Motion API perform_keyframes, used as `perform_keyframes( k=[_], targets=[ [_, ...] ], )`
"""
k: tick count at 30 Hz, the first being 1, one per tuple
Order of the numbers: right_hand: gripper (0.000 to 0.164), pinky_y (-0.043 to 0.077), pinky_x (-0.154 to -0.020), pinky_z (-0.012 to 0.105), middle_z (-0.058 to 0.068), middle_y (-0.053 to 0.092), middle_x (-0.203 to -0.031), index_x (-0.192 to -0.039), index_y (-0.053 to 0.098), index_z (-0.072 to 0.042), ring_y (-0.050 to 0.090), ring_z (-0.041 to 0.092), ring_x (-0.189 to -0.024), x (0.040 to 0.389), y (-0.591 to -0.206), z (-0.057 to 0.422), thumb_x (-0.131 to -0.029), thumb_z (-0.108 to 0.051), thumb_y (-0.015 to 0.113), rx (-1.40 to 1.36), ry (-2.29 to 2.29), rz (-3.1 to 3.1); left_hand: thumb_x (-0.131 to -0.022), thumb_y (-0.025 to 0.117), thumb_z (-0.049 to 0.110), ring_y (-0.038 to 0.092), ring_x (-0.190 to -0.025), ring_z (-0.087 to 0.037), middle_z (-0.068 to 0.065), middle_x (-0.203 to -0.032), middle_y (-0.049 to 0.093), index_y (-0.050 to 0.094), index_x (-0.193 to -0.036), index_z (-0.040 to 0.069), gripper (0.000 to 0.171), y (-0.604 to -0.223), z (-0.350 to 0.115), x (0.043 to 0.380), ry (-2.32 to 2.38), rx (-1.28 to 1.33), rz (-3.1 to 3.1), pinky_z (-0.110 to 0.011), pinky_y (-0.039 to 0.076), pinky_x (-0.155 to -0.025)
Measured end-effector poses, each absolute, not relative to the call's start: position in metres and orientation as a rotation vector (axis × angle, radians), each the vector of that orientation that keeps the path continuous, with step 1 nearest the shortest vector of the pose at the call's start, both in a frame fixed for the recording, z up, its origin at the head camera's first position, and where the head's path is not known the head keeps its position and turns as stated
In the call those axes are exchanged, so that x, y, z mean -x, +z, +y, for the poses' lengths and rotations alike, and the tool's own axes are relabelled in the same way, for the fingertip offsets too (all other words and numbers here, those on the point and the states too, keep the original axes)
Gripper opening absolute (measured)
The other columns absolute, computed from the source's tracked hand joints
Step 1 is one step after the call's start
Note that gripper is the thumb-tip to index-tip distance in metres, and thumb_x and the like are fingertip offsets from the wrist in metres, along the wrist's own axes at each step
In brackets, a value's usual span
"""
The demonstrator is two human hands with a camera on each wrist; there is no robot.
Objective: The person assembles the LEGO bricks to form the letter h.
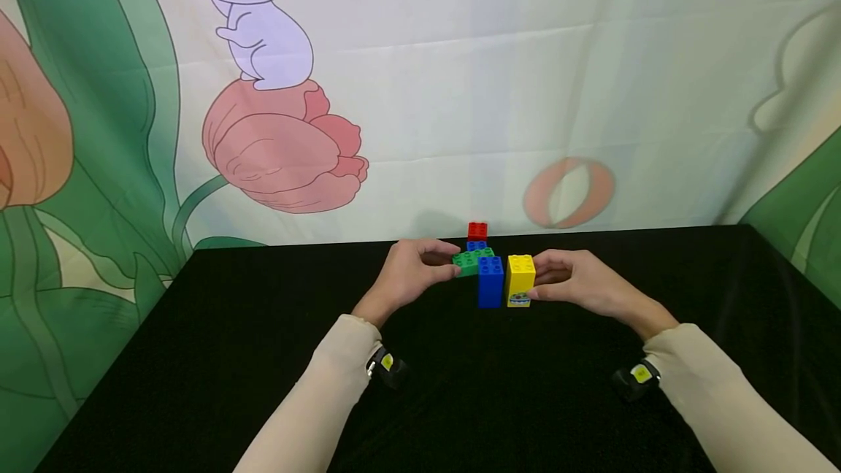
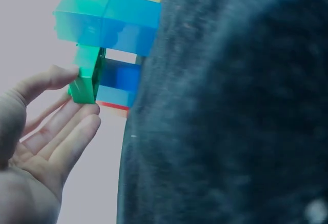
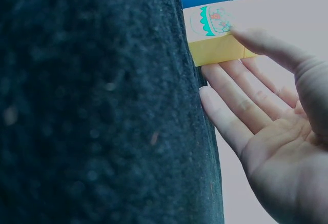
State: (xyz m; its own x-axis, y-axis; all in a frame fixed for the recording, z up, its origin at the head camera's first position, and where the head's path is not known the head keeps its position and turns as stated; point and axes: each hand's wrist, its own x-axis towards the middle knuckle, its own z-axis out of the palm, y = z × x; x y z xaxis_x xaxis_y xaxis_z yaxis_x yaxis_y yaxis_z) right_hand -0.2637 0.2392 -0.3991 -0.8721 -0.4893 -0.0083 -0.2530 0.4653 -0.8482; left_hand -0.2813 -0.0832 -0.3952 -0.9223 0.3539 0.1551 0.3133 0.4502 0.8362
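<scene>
My left hand (image 1: pixel 410 272) pinches the end of a green building block (image 1: pixel 469 262) between thumb and fingers. In the left wrist view, lower blue blocks (image 2: pixel 120 75) lie between the green block and the table; I cannot tell whether they are joined. Upright in front stands a blue block tower (image 1: pixel 490 283), two blocks high. Close on its right is a yellow block tower (image 1: pixel 520 279) with a printed picture low on its front. My right hand (image 1: pixel 585 283) holds the yellow tower, thumb at the printed face and fingers at its right side and behind.
Behind the green block are a small blue block (image 1: pixel 476 245) and a red block (image 1: pixel 477 231), near the table's back edge. A black cloth covers the table (image 1: pixel 447 400). A printed curtain (image 1: pixel 447 93) hangs right behind it.
</scene>
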Motion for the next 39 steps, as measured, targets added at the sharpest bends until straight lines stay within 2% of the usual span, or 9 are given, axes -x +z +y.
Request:
perform_keyframes(
  k=[15,39],
  targets=[
    [0.048,0.057,-0.101,0.046,0.015,0.069,-0.127,-0.135,0.062,-0.001,0.068,0.03,-0.119,0.264,-0.399,0.239,-0.095,-0.022,0.081,0.64,-1.381,2.451,-0.099,0.078,0.012,0.074,-0.106,-0.021,-0.008,-0.119,0.077,0.077,-0.126,0.005,0.029,-0.373,-0.082,0.274,1.618,-0.679,2.653,-0.032,0.062,-0.09],
    [0.047,0.058,-0.099,0.044,0.015,0.071,-0.126,-0.134,0.063,-0.001,0.068,0.031,-0.118,0.264,-0.399,0.239,-0.095,-0.021,0.08,0.644,-1.384,2.45,-0.1,0.076,0.013,0.074,-0.105,-0.021,-0.01,-0.123,0.075,0.075,-0.128,0.003,0.029,-0.363,-0.066,0.264,1.589,-0.777,2.647,-0.03,0.061,-0.091]
  ],
)
